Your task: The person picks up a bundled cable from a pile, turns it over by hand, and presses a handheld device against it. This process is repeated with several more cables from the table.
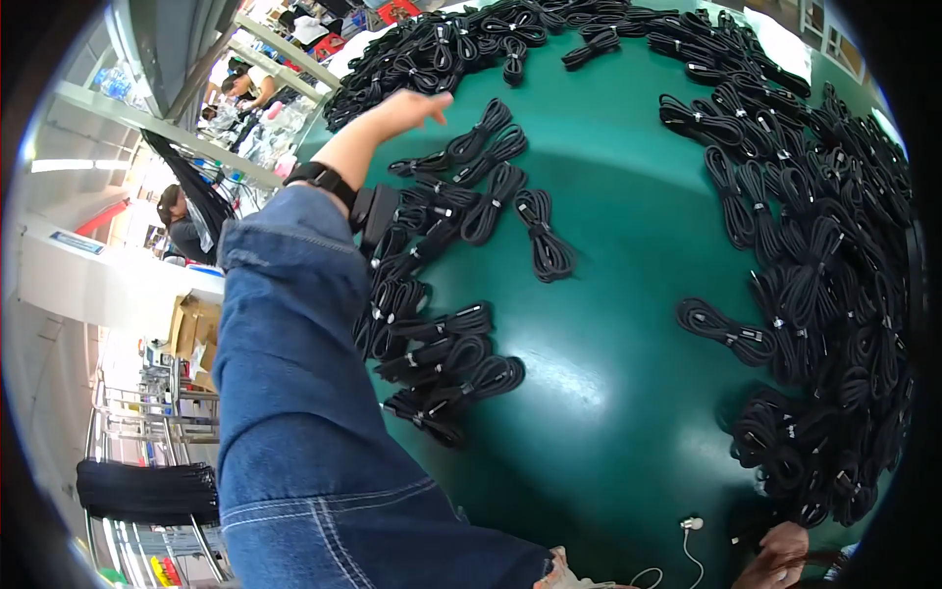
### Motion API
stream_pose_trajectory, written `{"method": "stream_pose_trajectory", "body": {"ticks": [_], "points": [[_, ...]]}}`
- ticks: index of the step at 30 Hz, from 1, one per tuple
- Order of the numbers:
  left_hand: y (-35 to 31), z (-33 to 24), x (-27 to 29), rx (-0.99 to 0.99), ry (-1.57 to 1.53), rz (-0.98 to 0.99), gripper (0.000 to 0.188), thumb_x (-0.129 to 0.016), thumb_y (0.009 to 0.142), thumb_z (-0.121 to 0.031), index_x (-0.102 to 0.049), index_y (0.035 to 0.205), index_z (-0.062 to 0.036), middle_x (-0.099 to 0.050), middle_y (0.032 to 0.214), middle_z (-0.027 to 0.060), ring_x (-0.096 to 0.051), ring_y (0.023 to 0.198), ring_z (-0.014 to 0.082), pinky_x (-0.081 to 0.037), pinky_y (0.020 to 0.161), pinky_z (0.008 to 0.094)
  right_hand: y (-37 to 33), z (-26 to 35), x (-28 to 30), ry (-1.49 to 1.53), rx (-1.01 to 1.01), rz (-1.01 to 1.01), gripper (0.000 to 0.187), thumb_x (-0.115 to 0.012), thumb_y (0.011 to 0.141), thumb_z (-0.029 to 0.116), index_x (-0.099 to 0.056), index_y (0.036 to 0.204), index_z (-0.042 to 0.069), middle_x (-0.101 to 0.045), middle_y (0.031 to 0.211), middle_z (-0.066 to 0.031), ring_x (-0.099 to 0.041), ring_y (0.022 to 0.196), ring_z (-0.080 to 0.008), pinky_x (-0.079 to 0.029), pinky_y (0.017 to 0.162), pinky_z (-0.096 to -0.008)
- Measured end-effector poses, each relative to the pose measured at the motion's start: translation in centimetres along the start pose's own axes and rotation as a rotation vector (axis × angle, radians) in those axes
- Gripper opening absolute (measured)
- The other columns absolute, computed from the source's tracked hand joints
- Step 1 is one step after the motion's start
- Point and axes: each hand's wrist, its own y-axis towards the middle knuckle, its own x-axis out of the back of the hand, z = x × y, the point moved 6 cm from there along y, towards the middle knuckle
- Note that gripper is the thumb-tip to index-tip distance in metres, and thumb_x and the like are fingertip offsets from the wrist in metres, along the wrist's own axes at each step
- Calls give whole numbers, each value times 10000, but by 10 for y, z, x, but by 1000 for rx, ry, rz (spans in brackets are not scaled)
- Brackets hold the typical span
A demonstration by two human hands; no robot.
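My left hand (pixel 417 110) reaches over the far left of the green table, its arm in a rolled denim sleeve. The fingers stretch out toward the right with nothing seen in them. Just below the hand lie several bundled black cables (pixel 481 133), each coiled and tied in the middle. One tied cable bundle (pixel 545 236) sits apart, nearer the table's middle. At the lower right edge is my right hand (pixel 785 550), partly cut off, beside a dark heap of cable bundles (pixel 785 442). What its fingers do is hard to make out.
The green tabletop (pixel 608 226) has cable bundles heaped along its far side (pixel 442 49) and right side (pixel 834 275). A white earphone (pixel 693 523) and its cord lie at the near edge. To the left stand a metal frame and a cardboard box (pixel 196 334); other people work beyond.
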Motion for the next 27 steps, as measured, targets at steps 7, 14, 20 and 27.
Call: {"method": "stream_pose_trajectory", "body": {"ticks": [7, 14, 20, 27], "points": [[79, 32, 2, 98, 288, -845, 683, -372, 712, -619, -344, 1234, -179, -307, 1293, 84, -344, 1146, 260, -255, 915, 420, -4, -4, -1, -94, 104, -81, 317, -440, 819, 199, -454, 589, -19, -420, 492, -92, -423, 424, -203, -389, 396, -304], [74, 32, -8, 152, 290, -438, 682, -345, 718, -626, -306, 1256, -210, -253, 1321, 78, -234, 1211, 275, -233, 951, 443, -1, -3, 0, -87, 51, -130, 316, -435, 820, 203, -436, 586, -10, -402, 491, -84, -398, 412, -189, -382, 391, -300], [-30, -24, -41, 91, 152, 244, 657, -368, 740, -591, -305, 1259, -193, -276, 1310, 76, -237, 1212, 259, -218, 958, 420, -5, -7, 7, -58, 59, -164, 312, -432, 821, 206, -425, 592, -5, -393, 495, -81, -376, 405, -177, -378, 390, -296], [73, 31, 31, -111, 381, -408, 646, -423, 736, -557, -308, 1256, -193, -247, 1318, 91, -216, 1215, 280, -252, 946, 416, -1, -13, 3, -83, 49, -133, 314, -437, 820, 206, -429, 593, -11, -399, 492, -85, -387, 409, -181, -378, 395, -292]]}}
